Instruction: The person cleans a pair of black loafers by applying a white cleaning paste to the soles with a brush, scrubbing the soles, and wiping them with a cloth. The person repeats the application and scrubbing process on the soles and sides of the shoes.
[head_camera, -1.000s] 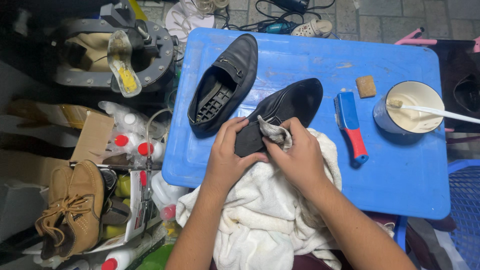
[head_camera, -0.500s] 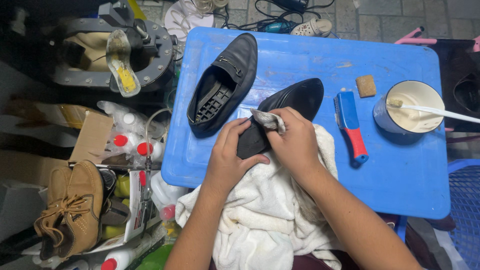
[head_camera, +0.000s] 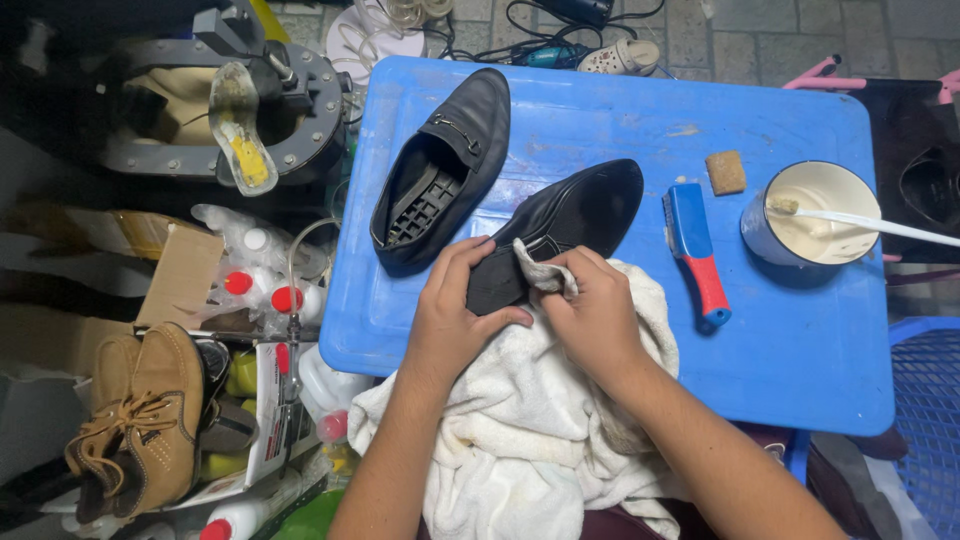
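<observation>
Head view showed a blue table (head_camera: 800, 370) with a white towel (head_camera: 520, 440) draped over its near edge, and on that towel a black shoe (head_camera: 570, 215) lay toe away, being wiped at the heel. The left hand (head_camera: 455, 320) was curled around the heel, gripping it, while the right hand (head_camera: 595, 310) was closed on a small rag (head_camera: 535, 265) pressed against the shoe. Judging by this, cleaning was underway, and the next stroke called for a steady hold while the rag moved toward the toe.

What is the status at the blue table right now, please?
Left hand grips black shoe's heel end. Right hand presses grey rag on it, over white towel. Second black shoe and brush lie apart.
</observation>
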